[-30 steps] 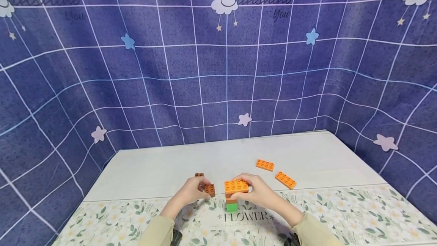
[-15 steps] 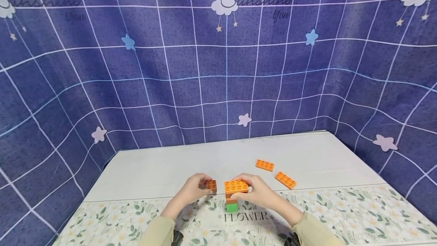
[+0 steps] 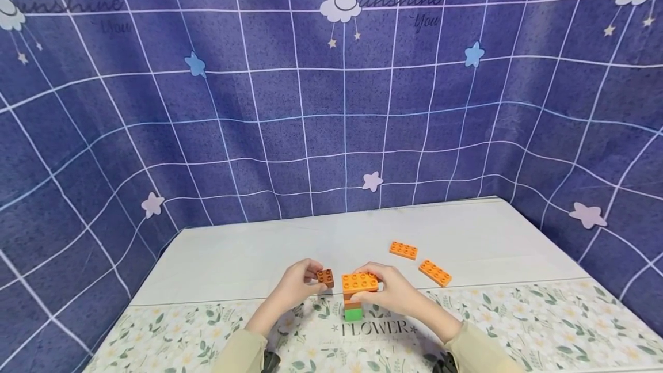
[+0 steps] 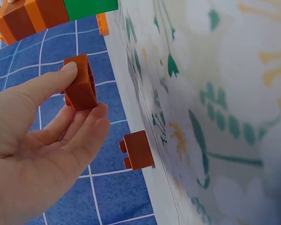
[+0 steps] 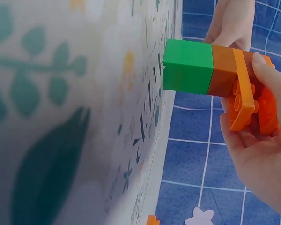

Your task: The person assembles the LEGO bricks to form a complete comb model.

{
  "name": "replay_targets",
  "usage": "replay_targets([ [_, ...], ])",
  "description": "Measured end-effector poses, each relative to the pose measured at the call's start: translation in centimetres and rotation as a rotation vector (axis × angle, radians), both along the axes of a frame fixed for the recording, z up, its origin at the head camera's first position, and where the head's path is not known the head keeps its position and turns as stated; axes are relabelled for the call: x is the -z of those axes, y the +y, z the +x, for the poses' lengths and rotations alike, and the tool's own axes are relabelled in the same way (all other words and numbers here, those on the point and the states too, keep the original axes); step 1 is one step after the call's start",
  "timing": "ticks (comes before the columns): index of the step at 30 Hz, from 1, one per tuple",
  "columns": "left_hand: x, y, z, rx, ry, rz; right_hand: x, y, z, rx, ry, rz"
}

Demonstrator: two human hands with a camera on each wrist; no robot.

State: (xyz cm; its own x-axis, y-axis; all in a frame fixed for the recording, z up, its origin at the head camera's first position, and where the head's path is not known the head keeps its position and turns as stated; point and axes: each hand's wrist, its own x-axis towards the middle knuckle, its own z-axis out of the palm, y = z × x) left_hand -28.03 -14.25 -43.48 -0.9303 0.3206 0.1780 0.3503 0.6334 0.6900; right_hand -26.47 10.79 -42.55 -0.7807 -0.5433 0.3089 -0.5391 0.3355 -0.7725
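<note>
My left hand (image 3: 296, 285) pinches a brown toy building brick (image 3: 325, 278) between thumb and fingers. In the left wrist view this brown brick (image 4: 82, 86) is off the table, a short gap from the stack. My right hand (image 3: 391, 290) holds the upper part of an upright brick stack. At the stack's bottom is a green brick (image 5: 188, 65); above it come a brown brick (image 5: 223, 70), a thin orange plate (image 5: 243, 89), more brown and a top orange plate (image 3: 359, 281). The orange plates jut out sideways. Another brown brick (image 4: 138, 150) stands on the table, hidden in the head view.
Two loose orange plates, one farther back (image 3: 403, 250) and one nearer (image 3: 435, 273), lie right of the stack. A flower-printed cloth (image 3: 197, 332) covers the table's front, with a white strip (image 3: 243, 252) behind. A blue gridded curtain (image 3: 269, 91) surrounds the back and sides.
My left hand has carried the brown brick up and right, closer to the stack. The other brown brick has become hidden behind that hand in the head view. My right hand stays put.
</note>
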Motion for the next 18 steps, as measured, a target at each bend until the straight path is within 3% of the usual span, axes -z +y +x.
replay_targets([
  [18, -0.74, 0.28, 0.82, 0.011, 0.030, 0.008, -0.30, -0.27, 0.34, 0.021, 0.016, 0.017],
])
